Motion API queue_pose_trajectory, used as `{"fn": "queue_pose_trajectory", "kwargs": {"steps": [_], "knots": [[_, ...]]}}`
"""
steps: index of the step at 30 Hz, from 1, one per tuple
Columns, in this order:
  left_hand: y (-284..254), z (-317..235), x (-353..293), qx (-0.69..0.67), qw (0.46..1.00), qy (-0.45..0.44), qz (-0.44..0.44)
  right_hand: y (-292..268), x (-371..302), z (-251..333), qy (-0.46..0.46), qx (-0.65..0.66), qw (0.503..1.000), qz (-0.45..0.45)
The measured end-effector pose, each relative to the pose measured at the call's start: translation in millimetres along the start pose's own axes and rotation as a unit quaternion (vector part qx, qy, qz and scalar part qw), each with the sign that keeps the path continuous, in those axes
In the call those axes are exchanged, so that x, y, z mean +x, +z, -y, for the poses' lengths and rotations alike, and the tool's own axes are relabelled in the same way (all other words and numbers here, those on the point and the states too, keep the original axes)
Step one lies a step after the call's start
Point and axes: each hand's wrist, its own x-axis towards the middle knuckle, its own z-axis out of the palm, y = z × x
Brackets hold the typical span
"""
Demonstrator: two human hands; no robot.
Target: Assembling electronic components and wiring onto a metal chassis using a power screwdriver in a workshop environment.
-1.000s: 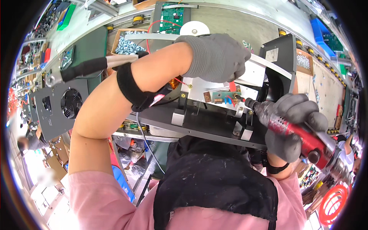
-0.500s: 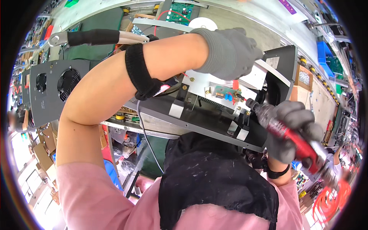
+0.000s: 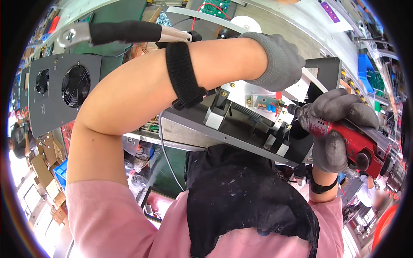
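A red power screwdriver [image 3: 359,144] lies sideways in my gloved right hand [image 3: 337,129], its fingers wrapped round the body. The tool's tip points left and meets the right end of a small green circuit board [image 3: 261,103] with blue parts. That board sits on a white metal plate [image 3: 243,91] inside an open dark metal chassis [image 3: 193,122]. My left arm reaches across the chassis. My left hand [image 3: 284,60], in a grey glove, is curled over the chassis' far side beside a pale strip; its fingertips are hidden, so what it grips cannot be made out.
Left of my arm stands a dark panel with round fans [image 3: 76,86]. A thick black cable with a metal lug [image 3: 124,32] crosses above my forearm. A grey cable [image 3: 163,146] hangs over the bench edge. At the back lie a green circuit board [image 3: 215,7] and a white disc [image 3: 246,24].
The view has shifted, so the chassis sits a little lower and farther right. The screwdriver has swung to a flatter angle, with its tip still at the small board's right end.
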Motion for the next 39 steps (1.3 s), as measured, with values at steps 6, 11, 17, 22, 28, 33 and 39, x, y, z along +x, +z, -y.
{"fn": "queue_pose_trajectory", "kwargs": {"steps": [6, 11, 17, 22, 28, 33, 39], "knots": [[-9, -2, -8, 0.04, 0.998, 0.007, 0.053, 9, 0, -3, 0.009, -0.009, 1.0, -0.026], [-7, -4, -8, 0.064, 0.997, 0.028, 0.033, 11, -5, -5, 0.005, 0.006, 0.999, -0.046], [1, -6, 1, 0.074, 0.997, 0.026, 0.0, 7, -14, 4, 0.008, -0.017, 0.997, -0.074], [3, -4, 3, 0.163, 0.983, 0.085, 0.017, 13, -22, 13, -0.011, -0.075, 0.997, -0.023], [1, -4, 5, 0.089, 0.996, 0.022, 0.014, 16, -22, 14, -0.021, -0.119, 0.99, -0.068], [1, 0, 1, 0.103, 0.993, 0.055, 0.005, 19, -19, 16, -0.009, -0.084, 0.99, -0.11], [2, 2, 0, 0.103, 0.992, 0.074, -0.019, 23, -17, 6, -0.023, -0.088, 0.994, -0.062]]}}
